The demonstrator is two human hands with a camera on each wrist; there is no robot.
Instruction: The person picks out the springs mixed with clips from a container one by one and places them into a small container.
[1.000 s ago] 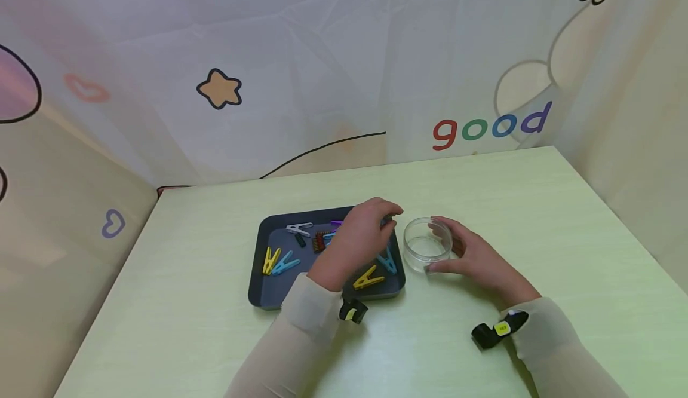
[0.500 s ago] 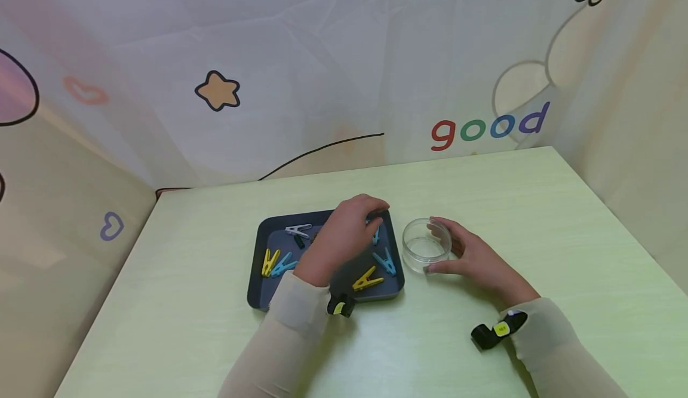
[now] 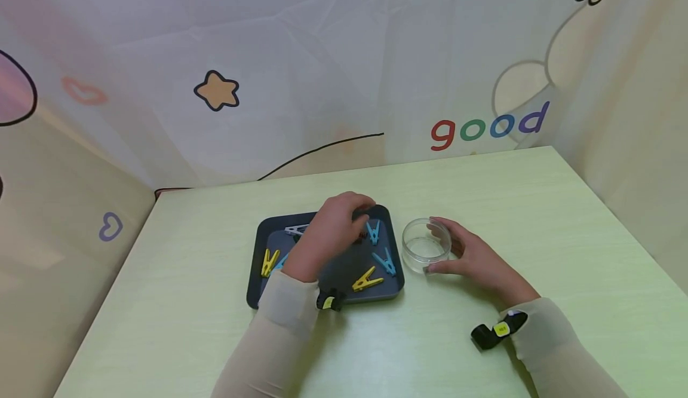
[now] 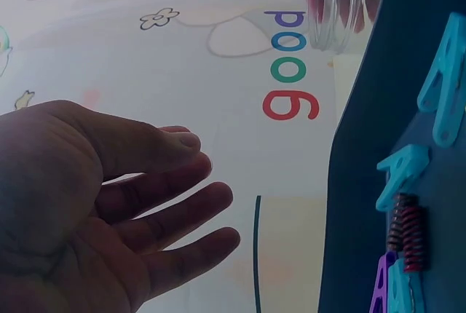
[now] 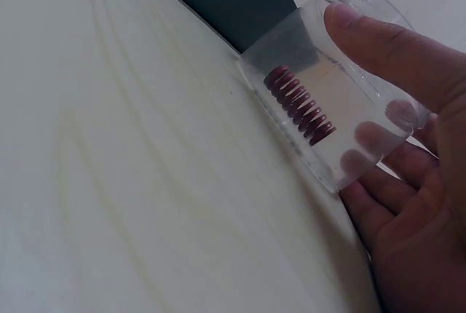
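Note:
My left hand (image 3: 333, 224) hovers over the dark tray (image 3: 252, 281); in the left wrist view its loosely bent fingers hold nothing. Beneath and around it lie blue clothespins (image 3: 384, 262), yellow clothespins (image 3: 368, 279) and a white clothespin (image 3: 296, 229), partly hidden. A dark red coil spring (image 4: 413, 236), a darker spring (image 4: 395, 229) and a purple clothespin (image 4: 380, 284) show in the left wrist view. Right of the tray, my right hand (image 3: 473, 257) grips a clear round jar (image 3: 424, 257), thumb and fingers around its side. Through the jar's wall a dark red spring (image 5: 298, 105) shows.
Both tray and jar are on a pale green table (image 3: 543, 219). A printed curtain (image 3: 322, 87) hangs behind, with side curtains left and right. The tray's raised right rim (image 3: 395, 236) is close beside the jar.
My left hand has moved left from near the jar, back over the tray, uncovering blue clothespins at the tray's right side. The right hand and jar have stayed put.

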